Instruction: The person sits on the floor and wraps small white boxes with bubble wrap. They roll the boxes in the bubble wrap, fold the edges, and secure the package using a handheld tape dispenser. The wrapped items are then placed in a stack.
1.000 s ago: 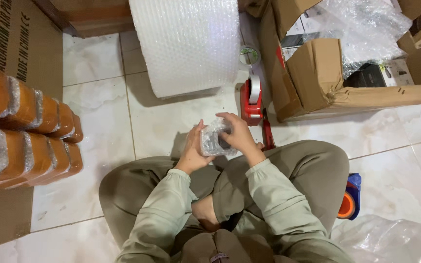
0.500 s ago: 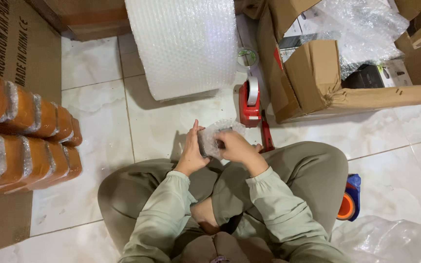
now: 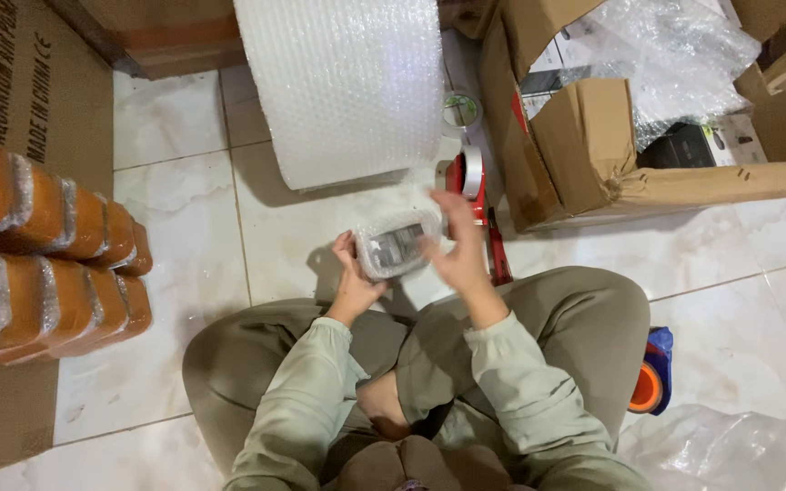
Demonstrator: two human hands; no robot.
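While you sit cross-legged on the tiled floor (image 3: 184, 236), both hands are raised above your knees at the centre of the scene.

Item 1: small parcel (image 3: 397, 244), a dark and pale thing wrapped in bubble wrap, held in the air between your hands, above the floor and just near of the big roll.

Item 2: left hand (image 3: 354, 277), fingers curled and clamped on the left end of the parcel.

Item 3: right hand (image 3: 458, 244), fingers spread apart, palm pressed flat against the right side of the parcel.

Item 4: roll of bubble wrap (image 3: 343, 86), wide and white, lying on the floor at the far centre.

Item 5: red tape dispenser (image 3: 471, 182), on the floor just right of the parcel, partly hidden behind your right hand.

Item 6: stack of orange packs (image 3: 47, 250), wrapped in clear film, at the left, two rows high.

Item 7: open cardboard box (image 3: 593, 145), far right, with clear plastic and a dark thing inside.

Item 8: orange and blue tape roll (image 3: 652, 382), on the floor beside your right knee.
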